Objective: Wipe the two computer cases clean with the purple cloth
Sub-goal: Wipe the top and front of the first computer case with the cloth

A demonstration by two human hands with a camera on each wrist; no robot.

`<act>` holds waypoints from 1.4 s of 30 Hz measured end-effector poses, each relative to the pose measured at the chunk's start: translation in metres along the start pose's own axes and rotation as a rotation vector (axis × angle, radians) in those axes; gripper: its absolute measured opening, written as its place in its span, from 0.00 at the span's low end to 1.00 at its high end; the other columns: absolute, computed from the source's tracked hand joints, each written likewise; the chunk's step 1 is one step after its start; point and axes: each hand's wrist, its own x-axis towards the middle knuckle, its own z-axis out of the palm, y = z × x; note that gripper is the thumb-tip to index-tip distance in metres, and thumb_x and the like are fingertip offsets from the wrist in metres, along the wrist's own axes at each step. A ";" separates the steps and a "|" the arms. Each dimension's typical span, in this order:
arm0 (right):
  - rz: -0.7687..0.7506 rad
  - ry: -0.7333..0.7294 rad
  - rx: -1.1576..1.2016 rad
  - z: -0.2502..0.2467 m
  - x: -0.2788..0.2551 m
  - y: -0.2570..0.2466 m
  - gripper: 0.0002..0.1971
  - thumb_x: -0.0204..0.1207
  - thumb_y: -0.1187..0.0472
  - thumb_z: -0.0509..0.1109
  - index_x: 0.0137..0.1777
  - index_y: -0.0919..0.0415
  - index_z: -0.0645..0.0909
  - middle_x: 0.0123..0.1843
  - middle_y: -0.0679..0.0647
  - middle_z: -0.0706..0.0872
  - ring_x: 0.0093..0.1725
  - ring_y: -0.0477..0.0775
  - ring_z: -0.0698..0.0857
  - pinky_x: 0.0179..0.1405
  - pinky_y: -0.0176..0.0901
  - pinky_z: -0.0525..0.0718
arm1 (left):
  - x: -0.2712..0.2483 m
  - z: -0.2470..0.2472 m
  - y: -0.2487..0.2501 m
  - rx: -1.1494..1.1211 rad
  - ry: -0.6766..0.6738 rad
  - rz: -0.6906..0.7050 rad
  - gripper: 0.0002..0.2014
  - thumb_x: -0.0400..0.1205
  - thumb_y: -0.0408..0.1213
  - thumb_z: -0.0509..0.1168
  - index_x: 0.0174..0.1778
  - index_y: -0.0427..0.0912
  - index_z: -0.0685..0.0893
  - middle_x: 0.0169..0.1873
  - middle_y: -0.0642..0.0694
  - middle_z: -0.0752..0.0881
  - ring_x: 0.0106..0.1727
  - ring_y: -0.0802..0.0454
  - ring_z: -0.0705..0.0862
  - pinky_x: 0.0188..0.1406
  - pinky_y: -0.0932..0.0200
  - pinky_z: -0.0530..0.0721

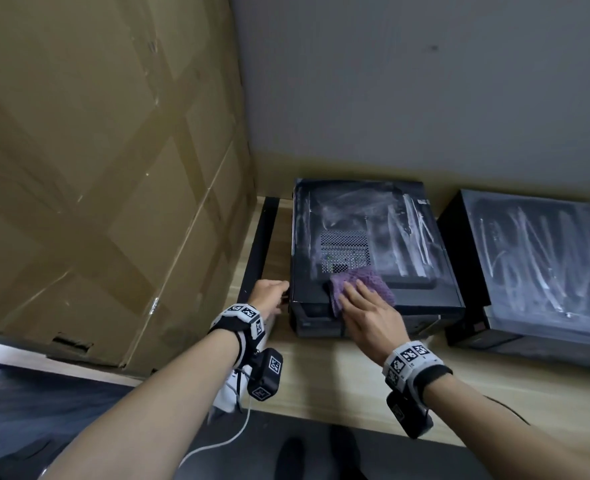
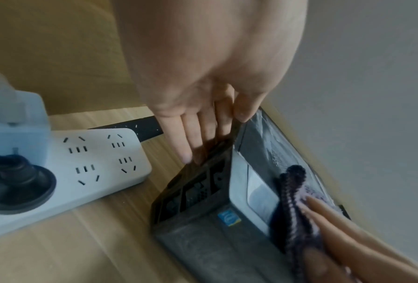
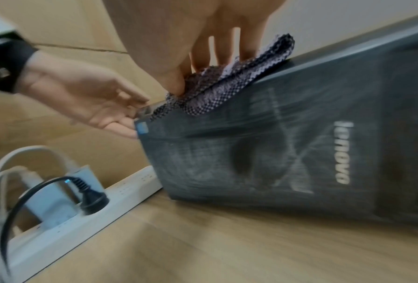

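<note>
Cloth (image 1: 361, 287), purple and coarsely knitted, lies crumpled on the near edge of the left case (image 1: 366, 237), a flat black box with a perforated vent and dusty smears. The right hand (image 1: 368, 315) presses it down with straight fingers. The left hand (image 1: 269, 296) rests flat-fingered, relaxed, against that case's left side. Beyond the case's right side sits the second case (image 1: 543, 265), streaked, cut off by the frame. Left of it, a white power strip (image 2: 86, 168) lies on the wooden desk (image 1: 355, 375), beside a cardboard box (image 1: 96, 168).
</note>
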 end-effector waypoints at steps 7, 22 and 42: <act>-0.097 -0.005 0.070 0.008 0.052 -0.063 0.10 0.74 0.49 0.70 0.51 0.52 0.86 0.54 0.50 0.81 0.52 0.53 0.78 0.31 0.47 0.83 | 0.004 -0.020 -0.003 -0.123 -0.010 -0.091 0.16 0.87 0.43 0.57 0.59 0.39 0.86 0.56 0.45 0.88 0.59 0.45 0.84 0.50 0.50 0.83; -0.034 0.067 0.115 0.005 0.047 -0.049 0.09 0.77 0.51 0.70 0.43 0.51 0.89 0.49 0.46 0.84 0.49 0.55 0.81 0.37 0.47 0.84 | -0.004 -0.040 -0.014 -0.068 0.087 -0.044 0.10 0.83 0.37 0.62 0.51 0.41 0.89 0.51 0.45 0.90 0.49 0.51 0.85 0.36 0.61 0.79; -0.069 -0.077 0.113 -0.003 0.064 -0.046 0.14 0.74 0.46 0.68 0.43 0.52 0.91 0.44 0.48 0.83 0.47 0.55 0.79 0.37 0.46 0.82 | -0.015 -0.034 -0.025 -0.027 0.094 -0.022 0.10 0.83 0.37 0.62 0.52 0.40 0.88 0.47 0.45 0.89 0.44 0.53 0.84 0.34 0.62 0.77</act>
